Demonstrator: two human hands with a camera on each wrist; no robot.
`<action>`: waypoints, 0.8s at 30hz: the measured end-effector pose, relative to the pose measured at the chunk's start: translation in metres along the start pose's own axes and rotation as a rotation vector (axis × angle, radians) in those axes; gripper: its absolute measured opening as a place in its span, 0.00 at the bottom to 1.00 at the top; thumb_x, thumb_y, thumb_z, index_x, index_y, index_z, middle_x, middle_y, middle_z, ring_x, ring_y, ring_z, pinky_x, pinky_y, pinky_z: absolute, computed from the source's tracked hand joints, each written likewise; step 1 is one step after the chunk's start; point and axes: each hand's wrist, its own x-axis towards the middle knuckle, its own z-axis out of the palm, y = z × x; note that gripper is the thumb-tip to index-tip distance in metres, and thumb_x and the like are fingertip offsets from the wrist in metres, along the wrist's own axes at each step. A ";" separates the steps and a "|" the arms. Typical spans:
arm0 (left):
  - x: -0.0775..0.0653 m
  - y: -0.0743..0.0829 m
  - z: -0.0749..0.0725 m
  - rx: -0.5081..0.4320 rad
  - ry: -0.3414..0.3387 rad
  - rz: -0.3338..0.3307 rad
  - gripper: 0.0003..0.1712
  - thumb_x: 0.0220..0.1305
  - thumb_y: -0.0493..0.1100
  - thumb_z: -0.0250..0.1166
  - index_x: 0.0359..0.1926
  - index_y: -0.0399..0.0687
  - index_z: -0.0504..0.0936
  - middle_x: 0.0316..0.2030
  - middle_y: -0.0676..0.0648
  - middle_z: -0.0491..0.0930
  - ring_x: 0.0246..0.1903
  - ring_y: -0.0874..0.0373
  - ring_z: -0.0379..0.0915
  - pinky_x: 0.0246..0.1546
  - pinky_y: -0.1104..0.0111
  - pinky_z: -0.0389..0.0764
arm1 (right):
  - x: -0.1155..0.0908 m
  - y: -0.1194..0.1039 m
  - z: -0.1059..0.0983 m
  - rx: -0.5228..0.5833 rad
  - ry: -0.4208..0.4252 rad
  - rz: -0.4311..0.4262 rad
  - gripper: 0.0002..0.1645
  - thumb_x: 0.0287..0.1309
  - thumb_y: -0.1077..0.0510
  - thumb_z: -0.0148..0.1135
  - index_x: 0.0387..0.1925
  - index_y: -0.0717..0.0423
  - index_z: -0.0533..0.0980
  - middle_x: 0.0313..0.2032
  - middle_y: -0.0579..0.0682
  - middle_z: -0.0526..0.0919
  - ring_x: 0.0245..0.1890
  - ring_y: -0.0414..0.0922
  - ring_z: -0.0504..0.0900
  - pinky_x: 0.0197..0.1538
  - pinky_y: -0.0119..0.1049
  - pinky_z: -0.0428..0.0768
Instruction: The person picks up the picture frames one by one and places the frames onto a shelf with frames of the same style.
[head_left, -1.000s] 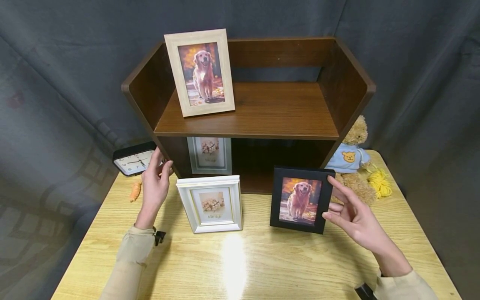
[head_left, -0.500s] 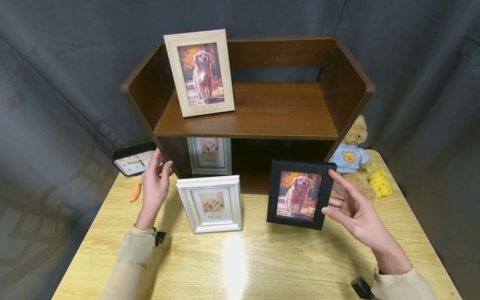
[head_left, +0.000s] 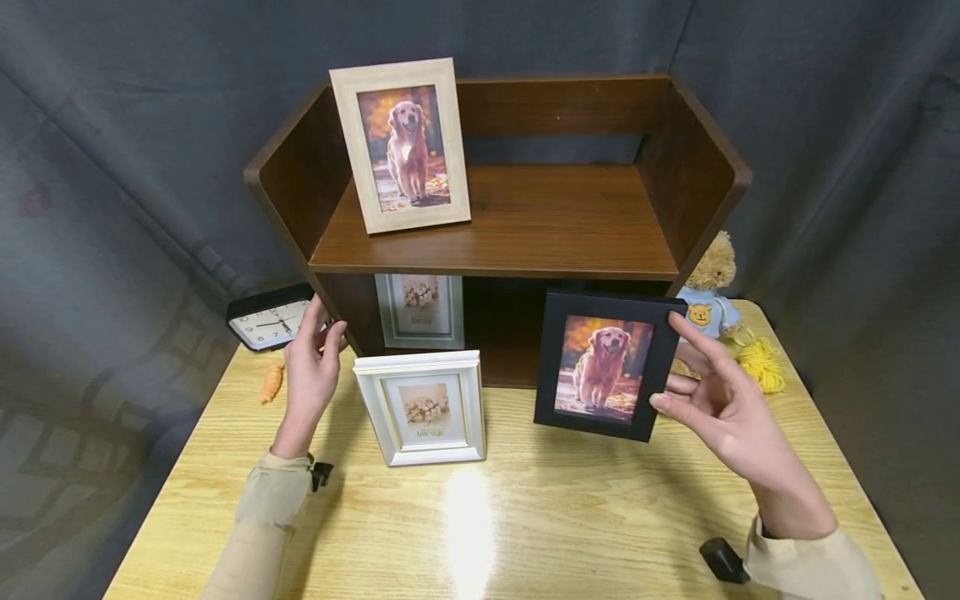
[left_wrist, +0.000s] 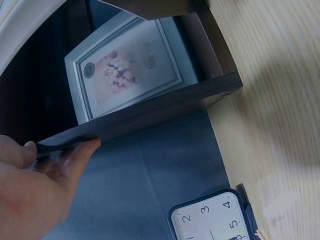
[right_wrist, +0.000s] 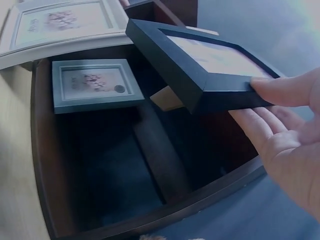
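Observation:
My right hand (head_left: pixel 723 412) pinches the right edge of a black picture frame (head_left: pixel 602 367) with a dog photo, thumb in front and fingers behind. The frame is raised off the table before the lower shelf opening; in the right wrist view its stand (right_wrist: pixel 167 99) sticks out behind. My left hand (head_left: pixel 311 375) holds the front edge of the left side panel of a dark brown bookshelf (head_left: pixel 562 221), thumb and fingers on either side of it in the left wrist view. A white picture frame (head_left: pixel 426 410) stands on the table between my hands.
A cream picture frame (head_left: pixel 408 150) stands on the top shelf, a grey-green one (head_left: pixel 420 312) on the lower. Left of the bookshelf are a clock (head_left: pixel 270 321) and a small orange object (head_left: pixel 272 382). Right are a teddy bear (head_left: pixel 708 279) and yellow yarn (head_left: pixel 761 364).
My right hand has raised the black picture frame from near the table and brought it closer to the lower shelf opening. My left hand keeps its place on the bookshelf.

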 end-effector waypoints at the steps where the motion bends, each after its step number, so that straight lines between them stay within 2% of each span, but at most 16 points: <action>1: 0.000 0.000 0.000 -0.002 0.000 0.001 0.34 0.78 0.25 0.57 0.80 0.42 0.68 0.69 0.32 0.75 0.55 0.29 0.81 0.46 0.82 0.83 | 0.001 -0.002 0.000 0.001 0.005 0.001 0.62 0.50 0.95 0.52 0.85 0.61 0.53 0.74 0.49 0.73 0.61 0.41 0.84 0.55 0.32 0.85; 6: 0.000 0.000 0.000 -0.001 -0.002 0.004 0.34 0.78 0.24 0.57 0.80 0.43 0.68 0.69 0.32 0.75 0.55 0.29 0.81 0.46 0.82 0.82 | 0.006 -0.007 0.000 0.022 0.019 -0.019 0.63 0.49 0.97 0.50 0.85 0.61 0.54 0.73 0.51 0.75 0.60 0.42 0.85 0.54 0.32 0.85; 14: 0.001 0.000 0.000 0.002 -0.001 -0.001 0.34 0.78 0.24 0.57 0.81 0.44 0.68 0.69 0.33 0.76 0.54 0.31 0.82 0.46 0.81 0.83 | 0.015 -0.017 0.001 0.066 -0.005 -0.038 0.60 0.55 0.93 0.54 0.85 0.59 0.53 0.74 0.55 0.73 0.62 0.45 0.84 0.55 0.35 0.85; 16: 0.000 0.000 0.000 0.005 0.000 -0.001 0.34 0.78 0.24 0.57 0.81 0.44 0.68 0.69 0.33 0.76 0.53 0.32 0.82 0.46 0.81 0.84 | 0.016 -0.020 0.001 0.058 -0.003 -0.029 0.61 0.56 0.92 0.54 0.86 0.57 0.53 0.74 0.53 0.73 0.62 0.45 0.84 0.55 0.36 0.85; 22: 0.000 0.000 0.000 0.002 -0.001 0.000 0.34 0.78 0.24 0.57 0.80 0.44 0.68 0.68 0.32 0.77 0.53 0.31 0.82 0.45 0.81 0.84 | 0.022 -0.028 -0.001 0.116 -0.033 -0.079 0.55 0.64 0.82 0.62 0.86 0.57 0.53 0.74 0.57 0.73 0.62 0.49 0.84 0.57 0.37 0.85; 24: -0.001 0.000 0.000 -0.002 0.000 -0.001 0.34 0.78 0.24 0.57 0.80 0.44 0.68 0.67 0.31 0.77 0.52 0.30 0.82 0.45 0.81 0.83 | 0.025 -0.030 0.000 0.133 -0.035 -0.102 0.54 0.64 0.82 0.63 0.85 0.57 0.53 0.74 0.60 0.73 0.62 0.50 0.84 0.58 0.37 0.85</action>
